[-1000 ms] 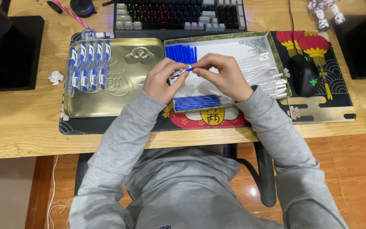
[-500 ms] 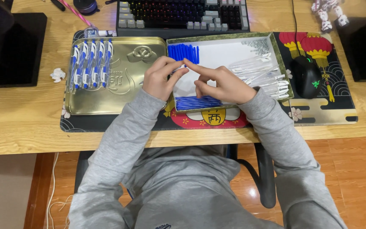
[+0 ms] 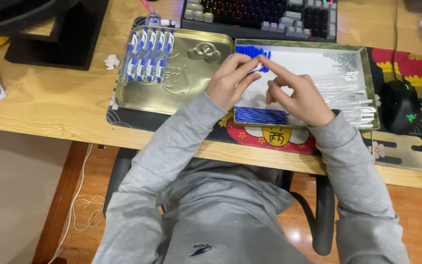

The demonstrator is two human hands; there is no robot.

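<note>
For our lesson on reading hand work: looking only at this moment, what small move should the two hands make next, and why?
Probably push the small blue piece home. The left hand and right hand meet fingertip to fingertip over the open tray, pinching a small blue and white part. Six finished pens lie in a row on the gold lid, so this one seems unfinished.

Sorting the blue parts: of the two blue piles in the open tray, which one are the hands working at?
The far pile, by the keyboard; both hands meet there, while the near pile lies untouched.

Small part [image 3: 258, 67] between fingertips seems mostly hidden.
</note>
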